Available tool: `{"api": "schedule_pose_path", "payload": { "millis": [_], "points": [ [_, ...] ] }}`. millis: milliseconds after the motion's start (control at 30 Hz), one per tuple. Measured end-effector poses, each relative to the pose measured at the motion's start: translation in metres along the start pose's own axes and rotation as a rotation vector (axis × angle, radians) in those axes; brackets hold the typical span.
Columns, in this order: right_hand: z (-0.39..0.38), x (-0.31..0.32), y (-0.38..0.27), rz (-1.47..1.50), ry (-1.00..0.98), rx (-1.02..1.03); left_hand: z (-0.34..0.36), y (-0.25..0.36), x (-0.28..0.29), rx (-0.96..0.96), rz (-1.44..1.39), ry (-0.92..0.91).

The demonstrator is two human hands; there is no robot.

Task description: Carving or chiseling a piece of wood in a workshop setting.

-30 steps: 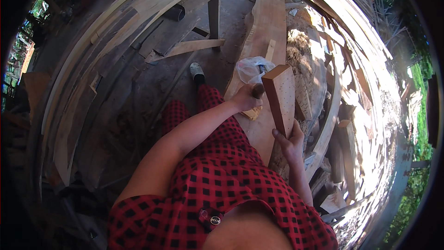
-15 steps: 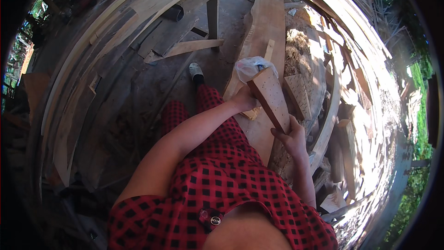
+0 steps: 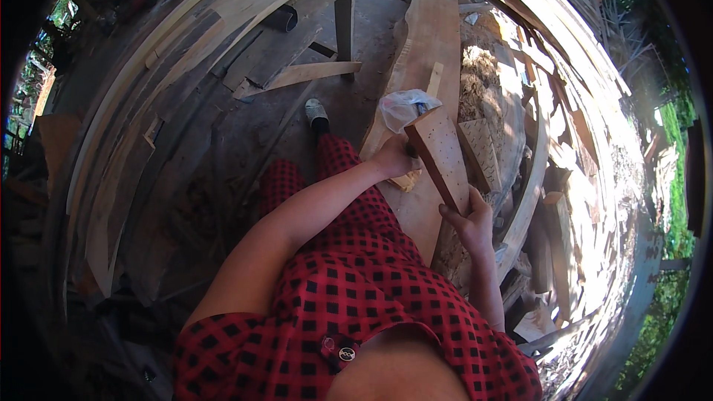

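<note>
My right hand (image 3: 469,221) grips the near end of a short wooden block (image 3: 440,154) whose top face is dotted with many small holes. The block is tilted up over a long plank. My left hand (image 3: 394,157) is closed around a small yellowish object (image 3: 406,180) and rests against the block's left edge. A second holed wooden block (image 3: 480,150) lies flat just to the right. A crumpled clear plastic bag (image 3: 405,107) sits on the plank right behind the held block.
A long pale plank (image 3: 425,52) runs away from me under the hands. Stacked boards (image 3: 186,52) curve along the left. Sawdust and wood scraps (image 3: 490,74) pile up on the right. My foot (image 3: 317,113) rests on the dirt floor.
The held block has tipped from standing on edge to leaning with its holed face up. My left hand stays against it.
</note>
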State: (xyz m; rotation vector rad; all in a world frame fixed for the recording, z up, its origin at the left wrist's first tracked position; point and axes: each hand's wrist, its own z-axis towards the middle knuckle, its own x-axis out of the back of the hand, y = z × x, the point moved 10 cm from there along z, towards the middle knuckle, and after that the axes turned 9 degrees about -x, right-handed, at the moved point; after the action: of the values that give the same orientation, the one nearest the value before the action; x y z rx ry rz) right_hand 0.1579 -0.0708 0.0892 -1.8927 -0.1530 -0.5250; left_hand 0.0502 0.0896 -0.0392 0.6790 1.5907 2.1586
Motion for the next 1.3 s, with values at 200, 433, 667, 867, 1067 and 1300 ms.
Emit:
{"api": "schedule_pose_path", "payload": {
  "millis": [200,433,667,867,1067,1300],
  "points": [
    [-0.002,0.002,-0.004,-0.01,-0.003,0.054,0.003,0.018,0.0,-0.212,0.198,0.014],
    [-0.006,0.006,-0.011,-0.058,0.085,0.144,-0.002,-0.008,-0.007,0.05,0.005,-0.065],
    [0.002,-0.003,0.005,-0.011,-0.02,0.015,-0.002,0.009,-0.002,0.0,0.003,-0.059],
    [-0.003,-0.006,0.0,-0.015,0.061,0.132,-0.004,0.037,0.014,-0.193,0.098,0.065],
    [0.0,-0.008,-0.002,-0.015,0.036,0.095,-0.005,0.014,0.003,-0.036,-0.083,-0.021],
    [-0.005,-0.009,-0.011,0.058,0.036,0.114,-0.005,0.019,0.008,-0.043,-0.041,-0.023]
  ]
}}
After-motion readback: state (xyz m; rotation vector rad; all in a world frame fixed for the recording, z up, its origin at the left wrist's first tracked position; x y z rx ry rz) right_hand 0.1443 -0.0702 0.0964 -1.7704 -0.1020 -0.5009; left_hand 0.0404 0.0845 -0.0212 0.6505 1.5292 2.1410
